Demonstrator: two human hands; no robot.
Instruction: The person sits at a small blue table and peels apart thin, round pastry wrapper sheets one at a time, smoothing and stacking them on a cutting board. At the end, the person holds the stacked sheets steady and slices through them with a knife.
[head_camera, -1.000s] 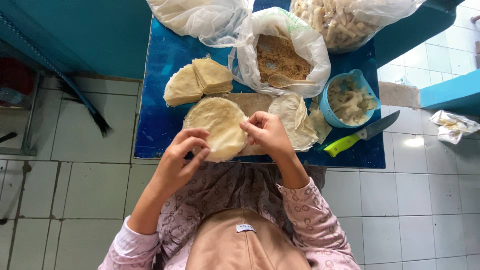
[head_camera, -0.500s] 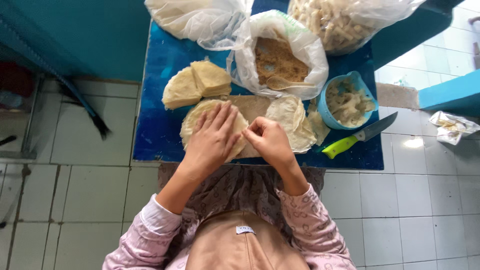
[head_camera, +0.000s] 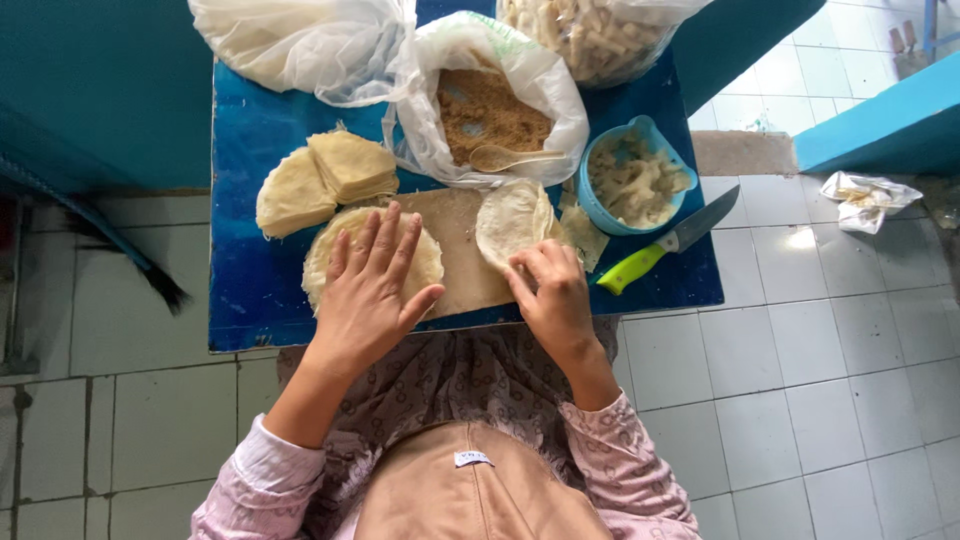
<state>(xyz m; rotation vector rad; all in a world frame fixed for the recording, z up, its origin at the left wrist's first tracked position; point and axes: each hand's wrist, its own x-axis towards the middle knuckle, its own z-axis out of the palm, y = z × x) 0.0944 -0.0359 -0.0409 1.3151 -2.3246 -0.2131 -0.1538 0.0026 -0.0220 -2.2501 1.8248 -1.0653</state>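
Wrapper sheets, thin, pale and round: one stack (head_camera: 372, 262) lies on the wooden board (head_camera: 462, 262) near the front edge of the blue table (head_camera: 250, 290), under the person's left hand (head_camera: 372, 285), which rests flat with fingers spread wide and grips nothing. To the right of the board's middle, the right hand (head_camera: 552, 296) is curled narrow, its fingertips touching the lower edge of a single sheet (head_camera: 510, 220) that lies apart from the stack. The step appears to be separating and laying out one wrapper; the next move would call for a light pinch, since the sheet looks easily torn. Behind the board sit folded wrappers (head_camera: 325, 178), an open bag of brown crumbs (head_camera: 490, 115) with a wooden spoon (head_camera: 512, 156), and a blue bowl (head_camera: 640, 172). A green-handled knife (head_camera: 668, 240) lies right of the board, near the table's edge. Open room is scant; only the table's left strip is bare.
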